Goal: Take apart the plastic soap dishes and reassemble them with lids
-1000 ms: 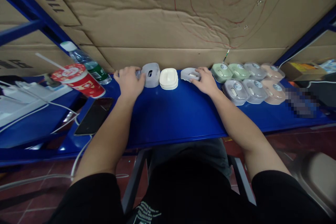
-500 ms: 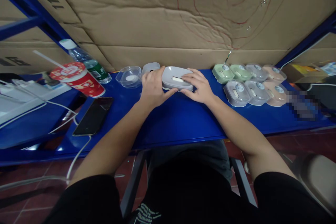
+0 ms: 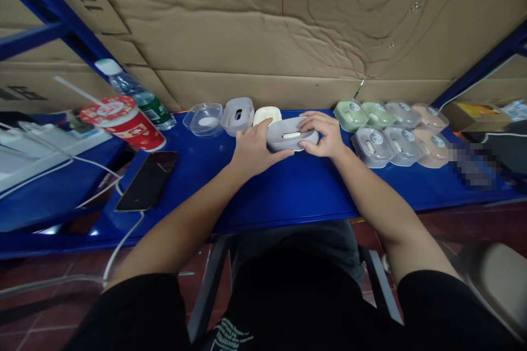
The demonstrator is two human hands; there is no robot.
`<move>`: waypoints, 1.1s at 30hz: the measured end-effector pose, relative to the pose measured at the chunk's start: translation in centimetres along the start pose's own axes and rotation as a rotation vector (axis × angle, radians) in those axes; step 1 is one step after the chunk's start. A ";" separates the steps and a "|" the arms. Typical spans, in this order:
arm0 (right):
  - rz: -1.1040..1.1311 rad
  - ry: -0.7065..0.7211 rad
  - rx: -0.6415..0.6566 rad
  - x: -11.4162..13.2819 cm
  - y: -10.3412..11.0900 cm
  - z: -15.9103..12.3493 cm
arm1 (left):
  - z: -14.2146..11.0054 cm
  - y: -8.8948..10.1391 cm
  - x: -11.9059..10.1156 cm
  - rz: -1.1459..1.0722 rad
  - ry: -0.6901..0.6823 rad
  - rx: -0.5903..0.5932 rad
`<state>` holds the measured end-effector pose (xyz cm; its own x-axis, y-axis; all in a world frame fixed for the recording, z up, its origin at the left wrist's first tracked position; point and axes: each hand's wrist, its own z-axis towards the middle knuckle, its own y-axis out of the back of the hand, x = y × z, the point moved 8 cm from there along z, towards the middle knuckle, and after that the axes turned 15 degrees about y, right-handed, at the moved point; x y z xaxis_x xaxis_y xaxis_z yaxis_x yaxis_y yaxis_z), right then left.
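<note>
- my left hand (image 3: 256, 148) is clamped on the gray case's (image 3: 288, 141) left end, thumb along the front
- right hand (image 3: 326, 134) pinching its other end
- case is right by the cream piece (image 3: 267, 114), over the blue table (image 3: 288, 192)

- Your light is dim and diffuse; the glossy blue tabletop (image 3: 288, 197) carries a faint sheen.
- Your black cloth shirt (image 3: 288, 296) sinks toward shadow.
- Your pale grey rounded plastic box (image 3: 291, 143) looks slightly soft.
- Wide-angle distortion stretches your edges.
</note>
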<state>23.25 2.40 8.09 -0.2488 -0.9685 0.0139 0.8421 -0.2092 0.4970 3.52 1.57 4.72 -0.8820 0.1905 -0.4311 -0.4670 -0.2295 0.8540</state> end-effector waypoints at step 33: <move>0.225 -0.533 -0.418 -2.9 1.6 -1.4 | 0.0 1.1 -0.8 -0.108 -0.342 -0.087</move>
<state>25.99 4.72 7.68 -0.1576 -0.8185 0.5524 0.9869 -0.1498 0.0595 3.74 1.16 6.04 -0.7617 0.5231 -0.3823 -0.5727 -0.2678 0.7748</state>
